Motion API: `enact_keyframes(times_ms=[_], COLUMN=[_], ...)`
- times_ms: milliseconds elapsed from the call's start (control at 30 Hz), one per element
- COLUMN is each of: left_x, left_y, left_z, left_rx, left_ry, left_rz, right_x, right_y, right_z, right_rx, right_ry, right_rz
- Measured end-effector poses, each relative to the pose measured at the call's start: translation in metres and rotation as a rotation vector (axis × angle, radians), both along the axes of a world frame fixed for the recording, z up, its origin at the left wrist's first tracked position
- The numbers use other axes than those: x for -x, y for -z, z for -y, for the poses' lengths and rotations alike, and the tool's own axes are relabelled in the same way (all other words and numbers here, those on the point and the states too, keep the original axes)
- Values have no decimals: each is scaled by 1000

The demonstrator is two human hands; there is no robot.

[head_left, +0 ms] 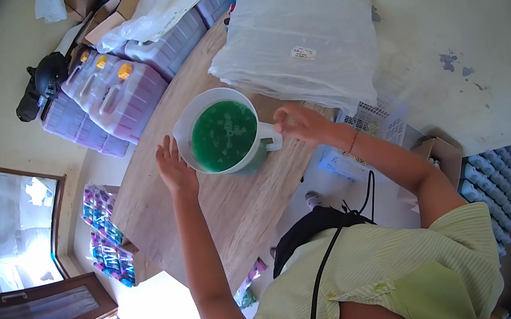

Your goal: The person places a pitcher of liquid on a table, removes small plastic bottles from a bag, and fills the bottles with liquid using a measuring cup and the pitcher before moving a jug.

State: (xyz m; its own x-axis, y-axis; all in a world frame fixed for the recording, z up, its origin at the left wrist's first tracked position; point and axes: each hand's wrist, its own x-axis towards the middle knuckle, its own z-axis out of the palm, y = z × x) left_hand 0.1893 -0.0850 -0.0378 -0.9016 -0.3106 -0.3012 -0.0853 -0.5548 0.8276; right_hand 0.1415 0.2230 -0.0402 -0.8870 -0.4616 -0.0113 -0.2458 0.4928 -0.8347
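Observation:
A white plastic pitcher (pixel 181 133) of green liquid (pixel 224 135), with pale foam patches on its surface, stands on the wooden table (pixel 164 222). My left hand (pixel 176 167) is beside the pitcher's left wall, fingers spread and holding nothing; whether it touches the wall is unclear. On the other side, my right hand (pixel 301 123) is next to the pitcher's handle (pixel 270 136). Its fingers are curled, and I cannot make out whether anything is between them.
Large jugs with yellow caps (pixel 127 100) stand at the upper left. A plastic-wrapped stack (pixel 302 36) lies behind the pitcher. White crates (pixel 374 119) and a cardboard box (pixel 444 155) are at the right. Rows of bottles (pixel 106 235) sit beyond the table's left edge.

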Motion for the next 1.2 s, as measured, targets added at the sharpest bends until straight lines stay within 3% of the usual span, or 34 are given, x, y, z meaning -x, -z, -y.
enact_keyframes(times_ms=[67,133,167,233,300,400,500,667,733,800,833,900,967,1033,1067,1167,1200], left_x=[-20,-45,-57,-83,-104,-112,-105,-85,-75,-56,-44,-12,32,84,107,167,183], left_y=[23,40,50,89,106,106,104,93,59,-5,-13,-74,-112,-103,-96,-67,-58], left_z=[-7,-31,-45,-70,-98,-126,-127,-79,-55,-51,-37,-42,-67,-84,-95,-120,-125], left_rx=[-47,-63,-74,-134,-187,-180,-173,-19,222,793,1067,1564,1671,1904,1941,2057,1959], left_ry=[-179,-268,-309,-346,-234,-93,-121,-355,-491,-613,-662,-442,-141,87,209,535,551], left_rz=[13,171,247,380,488,530,502,463,375,294,93,-77,-132,-265,-172,115,160], right_x=[24,69,92,132,161,186,183,131,105,86,81,70,59,59,61,69,73], right_y=[13,41,39,10,-34,-51,-58,-46,-55,-64,-67,-79,-90,-77,-68,-47,-45], right_z=[-32,-72,-87,-103,-113,-120,-120,-116,-115,-119,-123,-130,-135,-144,-149,-165,-171], right_rx=[-99,-127,-156,-174,-291,-237,-247,-246,-201,-140,-100,-66,-75,-247,-334,-413,-408], right_ry=[6,-61,27,167,202,206,183,6,28,39,38,62,114,178,211,280,326], right_rz=[222,15,-70,-277,-286,-342,-317,-345,-332,-297,-272,-261,-286,-520,-642,-647,-641])
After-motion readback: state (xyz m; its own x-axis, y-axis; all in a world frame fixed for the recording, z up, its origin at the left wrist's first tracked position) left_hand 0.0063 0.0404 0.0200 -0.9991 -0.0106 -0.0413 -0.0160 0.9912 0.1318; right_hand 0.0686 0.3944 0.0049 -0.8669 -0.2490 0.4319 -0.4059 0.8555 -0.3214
